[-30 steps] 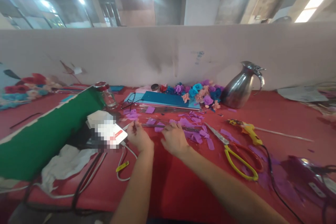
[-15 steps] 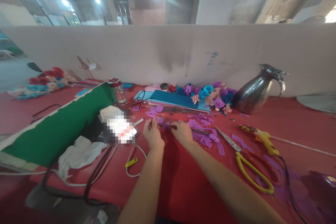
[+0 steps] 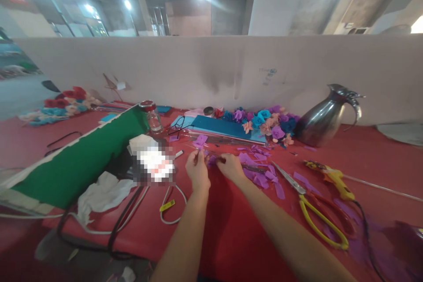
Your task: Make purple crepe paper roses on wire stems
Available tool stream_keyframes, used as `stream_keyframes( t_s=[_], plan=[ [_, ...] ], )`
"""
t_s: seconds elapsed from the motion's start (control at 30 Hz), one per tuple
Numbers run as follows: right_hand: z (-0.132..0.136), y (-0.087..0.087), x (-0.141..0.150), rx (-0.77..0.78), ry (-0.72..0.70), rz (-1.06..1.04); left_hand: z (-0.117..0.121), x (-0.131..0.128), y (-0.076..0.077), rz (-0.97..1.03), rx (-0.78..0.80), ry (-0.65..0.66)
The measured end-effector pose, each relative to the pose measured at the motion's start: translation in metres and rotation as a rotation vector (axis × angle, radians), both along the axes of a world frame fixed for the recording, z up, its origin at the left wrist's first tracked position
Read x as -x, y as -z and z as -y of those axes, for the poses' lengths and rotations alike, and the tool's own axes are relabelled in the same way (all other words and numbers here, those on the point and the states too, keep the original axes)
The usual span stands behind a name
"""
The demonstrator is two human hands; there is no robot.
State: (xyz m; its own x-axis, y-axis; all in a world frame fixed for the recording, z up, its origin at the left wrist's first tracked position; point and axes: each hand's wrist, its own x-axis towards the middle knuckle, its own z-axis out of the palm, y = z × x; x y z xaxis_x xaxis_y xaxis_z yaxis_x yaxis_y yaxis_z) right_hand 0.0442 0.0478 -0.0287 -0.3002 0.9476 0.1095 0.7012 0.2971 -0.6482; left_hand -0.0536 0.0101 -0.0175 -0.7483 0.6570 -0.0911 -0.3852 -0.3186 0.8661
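My left hand (image 3: 198, 172) is closed in a pinch on a piece of purple crepe paper (image 3: 200, 141), which sticks up above its fingertips. Close by on the right, my right hand (image 3: 231, 167) has its fingers pinched together at a second bit of purple paper (image 3: 212, 159) between the two hands. Small details at the fingertips are blurred. Loose purple paper pieces (image 3: 261, 179) lie just right of my right hand. Scissors (image 3: 299, 187) with one yellow and one red handle lie partly opened beyond them.
A yellow glue gun (image 3: 340, 183) with a dark cord lies at the right, below a steel jug (image 3: 319, 119). Paper flowers (image 3: 264, 121) and blue sheets (image 3: 221, 126) are at the back. A glass jar (image 3: 152, 119), green board (image 3: 89, 154), crumpled tissue (image 3: 102, 194) and cables occupy the left.
My left hand has shifted slightly right, closer to my right hand, with the purple paper still in its fingers. The whole view has moved a little.
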Motion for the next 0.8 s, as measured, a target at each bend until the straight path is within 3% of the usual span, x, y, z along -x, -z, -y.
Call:
stream_keyframes(
  t_s=[0.8],
  plan=[
    [0.014,0.003,0.002,-0.076,0.039,-0.175,0.001,0.001,-0.001,0.092,0.067,0.066]
  ],
)
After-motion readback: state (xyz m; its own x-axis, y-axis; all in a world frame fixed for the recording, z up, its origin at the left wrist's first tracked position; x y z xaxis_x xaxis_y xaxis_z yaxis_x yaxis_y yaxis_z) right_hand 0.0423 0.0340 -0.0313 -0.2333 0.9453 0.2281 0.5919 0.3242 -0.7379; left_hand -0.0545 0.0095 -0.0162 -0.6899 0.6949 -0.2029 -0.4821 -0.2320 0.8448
